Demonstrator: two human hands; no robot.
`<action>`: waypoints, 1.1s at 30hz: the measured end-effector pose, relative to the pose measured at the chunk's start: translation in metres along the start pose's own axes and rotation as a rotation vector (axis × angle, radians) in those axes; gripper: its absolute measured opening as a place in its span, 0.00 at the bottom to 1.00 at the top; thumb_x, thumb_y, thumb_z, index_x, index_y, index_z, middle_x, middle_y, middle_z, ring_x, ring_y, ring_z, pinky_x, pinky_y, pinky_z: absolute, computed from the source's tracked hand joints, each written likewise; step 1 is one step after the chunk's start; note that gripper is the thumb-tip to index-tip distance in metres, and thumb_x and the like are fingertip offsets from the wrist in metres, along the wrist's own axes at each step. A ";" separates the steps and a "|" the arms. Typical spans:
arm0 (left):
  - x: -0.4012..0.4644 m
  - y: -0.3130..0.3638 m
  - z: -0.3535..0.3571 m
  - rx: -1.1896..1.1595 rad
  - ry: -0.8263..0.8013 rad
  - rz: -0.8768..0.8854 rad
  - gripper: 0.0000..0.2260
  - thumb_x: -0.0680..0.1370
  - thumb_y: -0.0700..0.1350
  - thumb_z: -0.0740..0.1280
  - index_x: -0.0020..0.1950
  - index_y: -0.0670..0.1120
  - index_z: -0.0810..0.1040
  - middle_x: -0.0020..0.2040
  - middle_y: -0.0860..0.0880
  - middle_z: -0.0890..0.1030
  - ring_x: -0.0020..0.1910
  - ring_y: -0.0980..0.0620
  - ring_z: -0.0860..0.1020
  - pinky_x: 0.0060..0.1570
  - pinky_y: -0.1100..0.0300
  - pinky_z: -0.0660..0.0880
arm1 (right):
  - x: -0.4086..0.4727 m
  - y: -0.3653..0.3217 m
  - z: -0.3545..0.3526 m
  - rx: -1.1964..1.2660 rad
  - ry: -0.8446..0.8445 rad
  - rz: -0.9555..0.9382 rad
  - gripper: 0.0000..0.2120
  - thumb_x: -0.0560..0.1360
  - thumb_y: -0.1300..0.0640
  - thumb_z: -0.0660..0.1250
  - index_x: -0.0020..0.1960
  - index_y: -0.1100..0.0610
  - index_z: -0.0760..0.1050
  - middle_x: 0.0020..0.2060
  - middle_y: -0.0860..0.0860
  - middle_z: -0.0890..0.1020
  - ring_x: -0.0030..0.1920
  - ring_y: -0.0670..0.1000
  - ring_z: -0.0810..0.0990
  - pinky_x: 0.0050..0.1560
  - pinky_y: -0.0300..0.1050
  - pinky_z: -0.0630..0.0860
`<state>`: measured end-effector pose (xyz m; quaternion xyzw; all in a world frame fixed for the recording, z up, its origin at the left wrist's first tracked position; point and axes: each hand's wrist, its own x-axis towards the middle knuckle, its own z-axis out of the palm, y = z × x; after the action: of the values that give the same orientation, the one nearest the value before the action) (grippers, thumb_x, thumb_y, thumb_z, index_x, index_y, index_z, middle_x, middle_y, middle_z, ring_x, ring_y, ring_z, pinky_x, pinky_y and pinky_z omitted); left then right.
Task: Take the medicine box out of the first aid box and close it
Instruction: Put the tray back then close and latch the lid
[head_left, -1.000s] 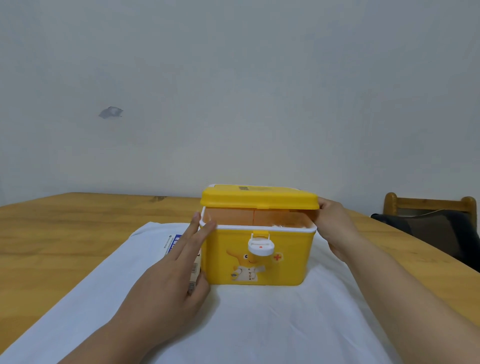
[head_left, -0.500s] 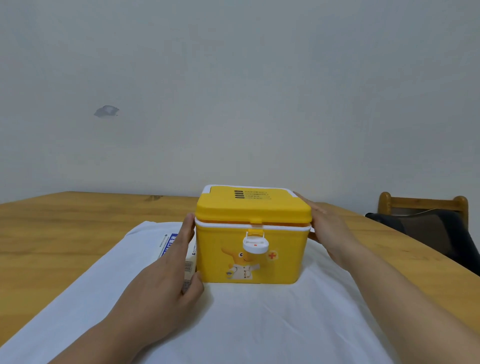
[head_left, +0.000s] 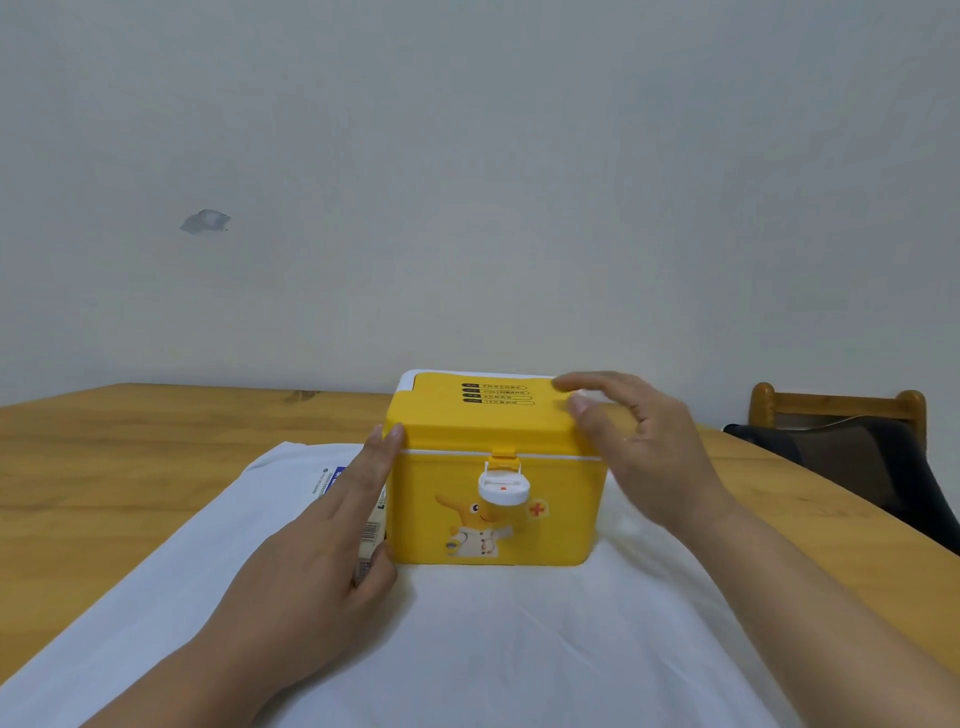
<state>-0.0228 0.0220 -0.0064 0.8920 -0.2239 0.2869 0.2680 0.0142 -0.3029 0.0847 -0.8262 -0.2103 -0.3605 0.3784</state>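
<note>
Left hand (head_left: 332, 551): flat, fingers spread wide, pressed against left wall of first aid box (head_left: 493, 499), holding nothing.
Right hand (head_left: 639, 447): wide, fingers draped over lid (head_left: 483, 410).
Medicine box (head_left: 371, 525): outside, partly hidden.

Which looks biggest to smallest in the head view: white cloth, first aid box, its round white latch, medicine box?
1. white cloth
2. first aid box
3. medicine box, though the left hand hides much of it
4. round white latch

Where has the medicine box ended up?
The medicine box lies on the white cloth just left of the yellow first aid box, mostly hidden behind the left hand.
</note>
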 end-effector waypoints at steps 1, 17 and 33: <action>-0.001 0.000 -0.002 0.017 -0.007 -0.012 0.51 0.77 0.43 0.75 0.87 0.64 0.45 0.78 0.53 0.76 0.43 0.67 0.77 0.30 0.51 0.81 | -0.003 -0.005 0.002 -0.094 -0.062 -0.112 0.17 0.79 0.39 0.69 0.61 0.46 0.86 0.58 0.40 0.87 0.62 0.41 0.82 0.63 0.38 0.76; 0.003 0.000 -0.001 -0.011 0.003 -0.026 0.50 0.77 0.46 0.74 0.88 0.60 0.44 0.80 0.57 0.69 0.42 0.70 0.77 0.33 0.51 0.82 | -0.015 -0.020 0.035 -0.269 -0.037 -0.212 0.18 0.78 0.37 0.71 0.60 0.48 0.82 0.55 0.40 0.85 0.55 0.45 0.80 0.58 0.49 0.77; 0.002 0.000 0.000 -0.061 0.004 -0.006 0.49 0.80 0.51 0.70 0.85 0.69 0.36 0.78 0.68 0.63 0.45 0.61 0.79 0.44 0.61 0.76 | -0.007 -0.023 0.030 -0.175 -0.129 -0.148 0.19 0.77 0.36 0.73 0.64 0.42 0.81 0.58 0.37 0.83 0.60 0.39 0.78 0.62 0.46 0.77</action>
<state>-0.0210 0.0218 -0.0054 0.8835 -0.2296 0.2809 0.2962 0.0088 -0.2657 0.0764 -0.8596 -0.2624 -0.3506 0.2631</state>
